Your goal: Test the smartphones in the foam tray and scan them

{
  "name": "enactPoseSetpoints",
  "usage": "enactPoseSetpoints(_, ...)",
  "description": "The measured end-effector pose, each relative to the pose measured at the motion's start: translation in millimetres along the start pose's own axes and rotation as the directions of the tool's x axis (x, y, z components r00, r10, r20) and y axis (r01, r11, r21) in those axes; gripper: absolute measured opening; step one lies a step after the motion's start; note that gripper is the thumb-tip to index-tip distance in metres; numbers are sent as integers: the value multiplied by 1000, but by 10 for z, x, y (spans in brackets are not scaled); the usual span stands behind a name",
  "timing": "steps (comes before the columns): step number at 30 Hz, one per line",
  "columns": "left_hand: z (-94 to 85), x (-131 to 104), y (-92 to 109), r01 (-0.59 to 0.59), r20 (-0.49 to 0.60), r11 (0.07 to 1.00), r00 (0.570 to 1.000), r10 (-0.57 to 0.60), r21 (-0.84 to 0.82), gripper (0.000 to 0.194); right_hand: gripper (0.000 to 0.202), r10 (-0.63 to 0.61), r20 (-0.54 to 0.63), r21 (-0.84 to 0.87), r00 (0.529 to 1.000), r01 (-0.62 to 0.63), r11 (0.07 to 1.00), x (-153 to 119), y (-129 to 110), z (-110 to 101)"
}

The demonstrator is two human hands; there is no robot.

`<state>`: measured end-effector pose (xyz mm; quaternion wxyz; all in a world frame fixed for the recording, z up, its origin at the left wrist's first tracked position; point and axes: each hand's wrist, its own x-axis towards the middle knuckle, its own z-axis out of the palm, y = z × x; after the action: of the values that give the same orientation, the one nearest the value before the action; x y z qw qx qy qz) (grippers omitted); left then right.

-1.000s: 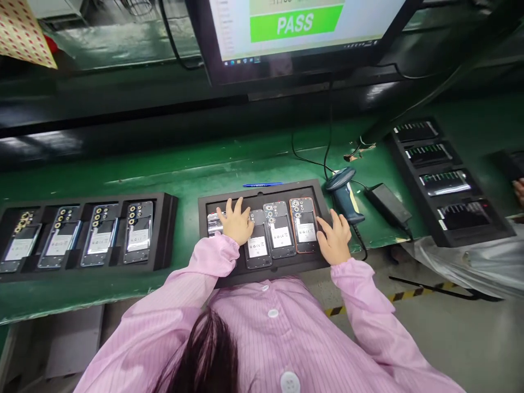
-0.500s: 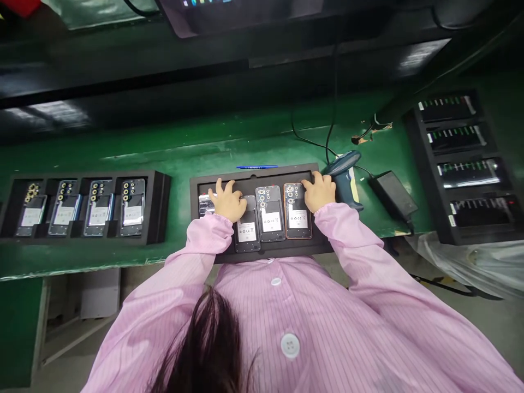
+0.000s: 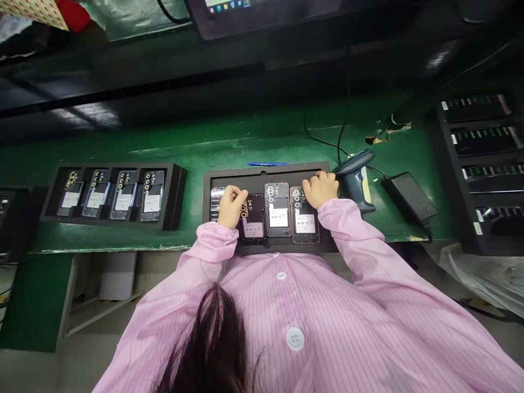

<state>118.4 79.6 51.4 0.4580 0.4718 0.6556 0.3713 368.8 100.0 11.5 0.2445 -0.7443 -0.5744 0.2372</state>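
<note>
A black foam tray (image 3: 229, 176) lies at the bench's front edge, holding several phone bodies. My left hand (image 3: 231, 206) is closed, thumb and forefinger together at the upper left corner of a dark phone body (image 3: 254, 225); what the fingertips pinch, if anything, is too small to name. Left of that hand a shiny phone part (image 3: 216, 200) is partly covered. A grey phone body (image 3: 278, 213) rests in the middle. My right hand (image 3: 321, 189) has bent fingers over the tray's upper right edge, beside an orange-framed phone body (image 3: 305, 221); its fingertips are partly hidden.
Left on the green bench (image 3: 196, 155) stands a foam tray (image 3: 170, 210) of phone bodies. A blue pen (image 3: 268, 164) lies behind my tray. Right are a barcode scanner (image 3: 355, 183), a black adapter (image 3: 410, 195) and a slotted rack (image 3: 448, 180). A monitor (image 3: 262, 19) is above.
The view has shifted, moving the bench items rightward. My left hand's spread fingers have drawn together. The dark phone body beside it looks darker and sits slightly higher relative to its neighbours.
</note>
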Motion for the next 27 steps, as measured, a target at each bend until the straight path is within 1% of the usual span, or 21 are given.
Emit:
enactPoseSetpoints(2,-4,-122,-92,48,2,979,999,-48,-200,32,36,50,4,97,999,-51,994,-14,38,-22)
enactPoseSetpoints(3,-4,-182,-137,69,23,964,998,-65,-255,34,38,81,11,161,997,-82,984,-40,66,-34)
enactPoseSetpoints(4,-4,-239,-180,85,50,955,996,-74,-283,37,41,113,22,230,993,-115,966,-82,97,-42)
enactPoseSetpoints(6,-7,-340,-261,105,118,953,990,-74,-284,40,48,170,60,368,984,-180,912,-219,164,-40)
enactPoseSetpoints(9,-16,-442,-367,132,186,956,979,-84,-263,45,57,188,194,544,963,-265,796,-497,243,-1)
enactPoseSetpoints(11,-22,-473,-420,152,181,949,978,-105,-275,47,60,160,296,624,942,-317,714,-653,271,22)
enactPoseSetpoints(13,-31,-474,-443,163,153,937,981,-120,-310,48,60,142,350,680,926,-356,641,-729,277,33)
enactPoseSetpoints(15,-39,-452,-428,167,123,918,984,-130,-361,49,56,143,361,719,922,-373,587,-722,257,51)
enactPoseSetpoints(17,-41,-417,-375,162,90,897,986,-137,-412,50,53,153,351,742,924,-374,556,-670,208,110)
enactPoseSetpoints(20,-13,-360,-263,172,38,866,984,-176,-470,48,50,186,319,747,929,-368,554,-618,82,305)
enactPoseSetpoints(22,36,-324,-199,194,16,848,977,-214,-494,47,45,225,288,725,931,-366,584,-639,-15,469)
enactPoseSetpoints(25,160,-275,-158,259,40,834,961,-275,-488,48,33,291,205,662,935,-351,662,-716,-149,645)
enactPoseSetpoints(27,266,-245,-172,292,73,844,954,-291,-449,49,26,310,134,619,941,-324,715,-756,-220,678)
